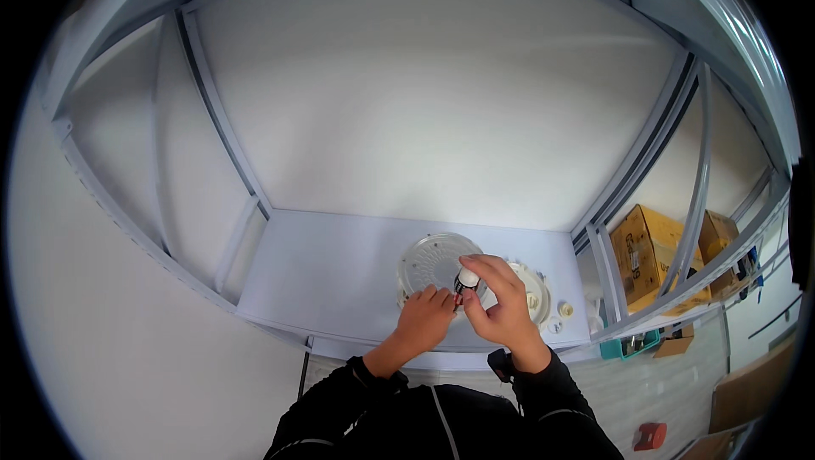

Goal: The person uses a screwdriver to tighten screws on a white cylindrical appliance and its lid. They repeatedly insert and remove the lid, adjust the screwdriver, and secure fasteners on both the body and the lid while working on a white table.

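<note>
Between the thumb and fingers of my right hand (503, 300) is a small cylindrical bottle (468, 277) with a white top and a dark, labelled body, held tilted. My left hand (424, 320) is closed, its fingertips meeting the bottle's lower end. A small reddish bit shows there, too small to name. Behind both hands lies a clear, ribbed round dish (427, 258), its near part covered by my fingers. To the right, partly behind my right hand, a whitish round plate (542, 292) carries small pale pieces.
Two small round pieces, one yellowish (566, 310) and one whitish (554, 324), lie at the right of the white table (314, 269). Grey frame posts (225, 112) stand around it. Beyond the right side are cardboard boxes (649, 252), a teal bin (630, 346) and a red object (650, 436) on the floor.
</note>
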`<state>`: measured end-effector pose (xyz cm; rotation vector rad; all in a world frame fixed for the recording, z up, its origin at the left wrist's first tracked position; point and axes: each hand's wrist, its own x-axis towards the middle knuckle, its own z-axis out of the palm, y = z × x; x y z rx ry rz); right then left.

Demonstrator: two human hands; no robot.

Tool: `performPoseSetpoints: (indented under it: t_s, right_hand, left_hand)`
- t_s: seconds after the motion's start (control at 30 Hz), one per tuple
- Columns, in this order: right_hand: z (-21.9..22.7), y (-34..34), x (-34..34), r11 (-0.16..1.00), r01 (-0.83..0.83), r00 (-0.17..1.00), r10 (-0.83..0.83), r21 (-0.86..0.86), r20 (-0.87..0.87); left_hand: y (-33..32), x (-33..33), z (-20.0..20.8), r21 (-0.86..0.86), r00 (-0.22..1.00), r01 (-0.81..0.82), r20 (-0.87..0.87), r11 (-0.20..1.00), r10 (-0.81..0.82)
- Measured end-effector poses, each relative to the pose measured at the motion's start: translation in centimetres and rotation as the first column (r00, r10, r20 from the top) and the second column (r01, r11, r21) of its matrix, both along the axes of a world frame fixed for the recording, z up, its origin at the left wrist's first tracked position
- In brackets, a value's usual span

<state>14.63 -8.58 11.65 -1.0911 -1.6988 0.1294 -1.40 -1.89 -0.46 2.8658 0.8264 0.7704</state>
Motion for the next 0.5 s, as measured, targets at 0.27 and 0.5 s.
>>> performPoseSetpoints:
  t_s: [0.27, 0.5]
  right_hand:
    - [-1.1, -0.3, 0.5, 0.998, 0.050, 0.998, -0.050, -0.026, 0.030]
    - [0.1, -0.3, 0.0, 0.998, -0.001, 0.999, -0.002, 0.062, 0.040]
  left_hand:
    - [0.8, -0.3, -0.6, -0.032, 0.998, 0.060, 0.027, 0.998, -0.059]
    - [0.2, -0.6, -0.2, -0.010, 1.000, -0.003, 0.028, 1.000, 0.003]
